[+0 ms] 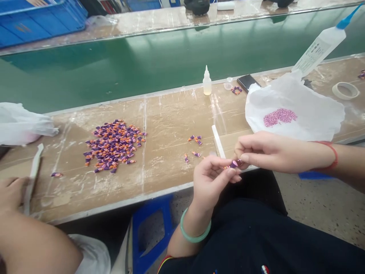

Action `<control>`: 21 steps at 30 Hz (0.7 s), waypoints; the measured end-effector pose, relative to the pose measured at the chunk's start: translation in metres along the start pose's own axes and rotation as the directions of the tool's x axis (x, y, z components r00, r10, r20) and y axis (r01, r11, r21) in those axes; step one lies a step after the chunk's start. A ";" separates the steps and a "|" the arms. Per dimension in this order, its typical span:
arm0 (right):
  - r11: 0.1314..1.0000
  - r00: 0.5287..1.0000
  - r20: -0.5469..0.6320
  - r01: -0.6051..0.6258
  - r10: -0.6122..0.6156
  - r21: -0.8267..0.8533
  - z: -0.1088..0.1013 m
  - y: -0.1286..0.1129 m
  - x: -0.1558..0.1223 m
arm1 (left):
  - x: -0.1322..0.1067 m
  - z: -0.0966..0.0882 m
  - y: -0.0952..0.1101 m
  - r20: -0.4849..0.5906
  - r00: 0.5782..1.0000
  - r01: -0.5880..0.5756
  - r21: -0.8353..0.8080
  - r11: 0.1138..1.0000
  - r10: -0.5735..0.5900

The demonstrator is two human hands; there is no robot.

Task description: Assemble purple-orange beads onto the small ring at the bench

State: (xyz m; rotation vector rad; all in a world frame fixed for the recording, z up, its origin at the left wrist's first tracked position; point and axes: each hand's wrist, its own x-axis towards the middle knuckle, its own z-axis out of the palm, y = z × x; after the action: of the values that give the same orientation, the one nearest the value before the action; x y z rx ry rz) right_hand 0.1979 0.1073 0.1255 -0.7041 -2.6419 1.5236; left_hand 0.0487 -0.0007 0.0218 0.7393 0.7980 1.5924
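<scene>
My left hand, with a green bangle at its wrist, pinches a small purple and orange figurine by its side, its pink flat end turned toward my right hand. My right hand, a red cord on its wrist, has thumb and forefinger pressed together close to that end; whatever they hold is too small to make out. Several like figurines lie loose just beyond my left hand. A white strip rests on the table edge behind my fingers. Tiny pink pieces lie on white paper beyond my right hand.
A big pile of figurines covers the table's left middle. Along the back stand a small dropper bottle, a phone and a large tilted glue bottle. A tape roll lies right. A co-worker's arm reaches in at left.
</scene>
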 end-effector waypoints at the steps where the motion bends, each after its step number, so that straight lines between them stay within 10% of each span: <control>1: 1.000 1.000 -0.004 0.007 -0.007 -0.004 0.001 -0.001 -0.001 | -0.001 0.001 0.000 -0.003 1.000 -0.010 -0.001 1.000 0.010; 21: 0.996 0.997 -0.048 0.051 -0.054 -0.073 0.003 -0.006 -0.011 | -0.006 0.007 0.000 0.072 0.989 -0.125 -0.009 0.992 0.126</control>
State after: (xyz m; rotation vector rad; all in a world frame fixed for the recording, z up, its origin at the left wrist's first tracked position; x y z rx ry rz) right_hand 0.2047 0.0984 0.1312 -0.6620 -2.6674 1.3864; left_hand 0.0548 -0.0058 0.0254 0.8535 0.7066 1.6691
